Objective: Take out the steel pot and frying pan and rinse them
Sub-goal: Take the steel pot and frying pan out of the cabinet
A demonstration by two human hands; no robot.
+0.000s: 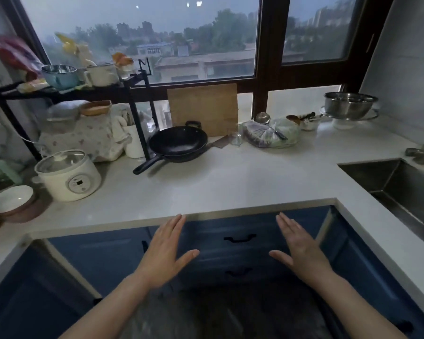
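A white L-shaped countertop (230, 182) is being occupied, from large to small, by one steel sink (402, 184) at the right, one wooden cutting board (203, 108) being leaned against the window, one black frying pan (178, 145) before it, one white rice cooker (67, 176) and one steel colander (349, 105). Two dark drawer handles (240, 238) are being framed by the left hand (165, 253) and right hand (301, 250), both being held flat, fingers straight, nothing grasped.

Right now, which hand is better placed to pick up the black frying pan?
Probably the left hand: both are open and empty, but the frying pan sits left of centre, its handle pointing down-left toward that side.
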